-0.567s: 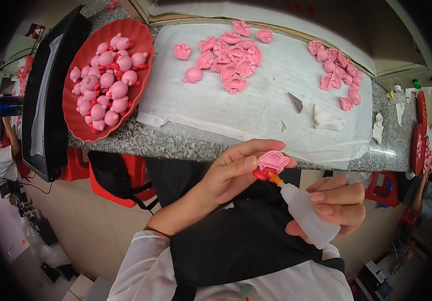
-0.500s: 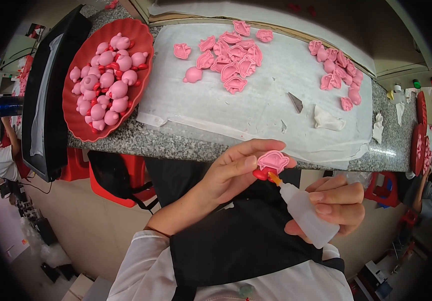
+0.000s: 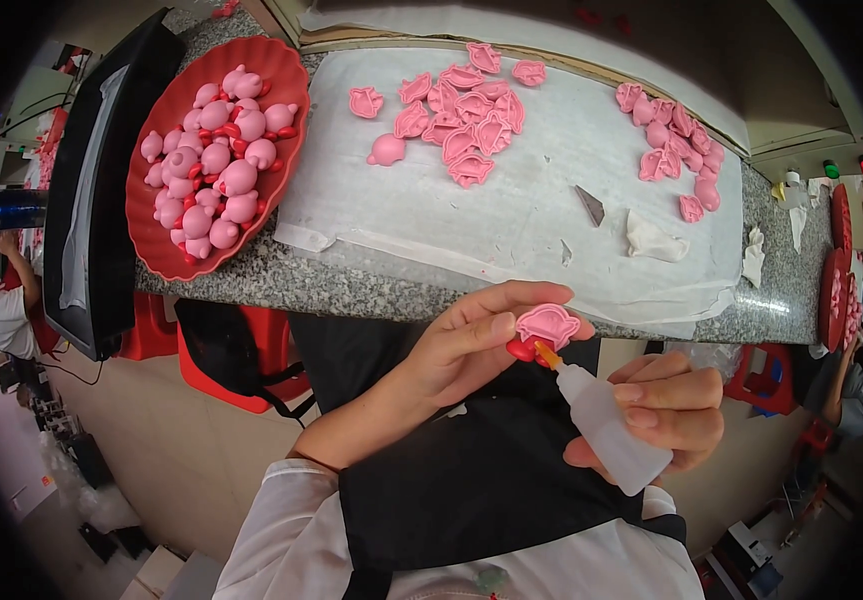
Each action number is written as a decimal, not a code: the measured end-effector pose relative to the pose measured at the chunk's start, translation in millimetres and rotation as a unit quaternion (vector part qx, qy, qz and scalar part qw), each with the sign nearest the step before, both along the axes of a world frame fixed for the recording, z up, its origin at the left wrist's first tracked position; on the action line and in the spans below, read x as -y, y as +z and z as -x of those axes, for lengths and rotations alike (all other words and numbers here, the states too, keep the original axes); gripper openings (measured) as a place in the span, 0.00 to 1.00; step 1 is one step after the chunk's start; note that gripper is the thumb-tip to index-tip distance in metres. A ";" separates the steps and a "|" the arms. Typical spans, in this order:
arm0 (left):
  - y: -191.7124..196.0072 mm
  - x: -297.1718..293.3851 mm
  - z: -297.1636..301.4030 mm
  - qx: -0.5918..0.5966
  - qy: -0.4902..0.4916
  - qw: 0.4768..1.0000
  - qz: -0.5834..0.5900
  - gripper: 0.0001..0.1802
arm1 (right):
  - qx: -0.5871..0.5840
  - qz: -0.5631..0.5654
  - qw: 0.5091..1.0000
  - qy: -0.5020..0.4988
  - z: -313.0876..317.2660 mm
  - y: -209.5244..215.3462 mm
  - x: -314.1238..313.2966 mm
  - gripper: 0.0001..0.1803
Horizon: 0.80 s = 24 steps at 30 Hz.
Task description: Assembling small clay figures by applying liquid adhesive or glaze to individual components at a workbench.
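Two hands at work, left hand point(image 3: 461, 350) pinching pink pig shell point(image 3: 546, 325), right hand point(image 3: 666, 415) gripping glue bottle point(image 3: 606, 428), orange nozzle point(image 3: 547, 354) touching shell

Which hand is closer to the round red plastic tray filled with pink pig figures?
Left. The left hand is below and to the right of the round red plastic tray, holding a small pink part. The right hand is farther right, gripping a white squeeze bottle.

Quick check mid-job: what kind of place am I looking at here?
Probably a small toy assembly workshop: a red tray heaped with finished pink pig figures, loose pink shells spread on a stone bench, and a glue bottle in hand.
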<state>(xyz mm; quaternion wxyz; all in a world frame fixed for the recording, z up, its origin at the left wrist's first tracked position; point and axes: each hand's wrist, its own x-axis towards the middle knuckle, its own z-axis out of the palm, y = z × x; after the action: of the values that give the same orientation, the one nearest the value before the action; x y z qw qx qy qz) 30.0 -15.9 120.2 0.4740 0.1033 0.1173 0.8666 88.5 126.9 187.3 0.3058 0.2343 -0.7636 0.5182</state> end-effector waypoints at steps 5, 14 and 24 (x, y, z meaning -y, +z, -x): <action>0.8 0.2 -0.2 0.003 -0.006 1.000 0.003 0.23 | -0.003 0.003 1.000 0.005 0.3 -0.4 -0.5 0.27; -0.1 -1.3 0.0 -0.025 0.007 1.000 0.007 0.23 | -0.003 0.091 0.995 0.029 -1.7 -0.3 2.4 0.27; 1.2 -0.3 0.4 -0.029 0.005 1.000 0.010 0.23 | -0.028 0.090 0.996 0.007 -1.5 -0.7 4.6 0.28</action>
<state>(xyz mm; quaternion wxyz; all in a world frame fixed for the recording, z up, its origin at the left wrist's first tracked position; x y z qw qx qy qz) 29.6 -15.5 121.4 0.4670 0.1229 0.1403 0.8643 90.0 122.2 186.6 0.3430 0.2256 -0.7034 0.5803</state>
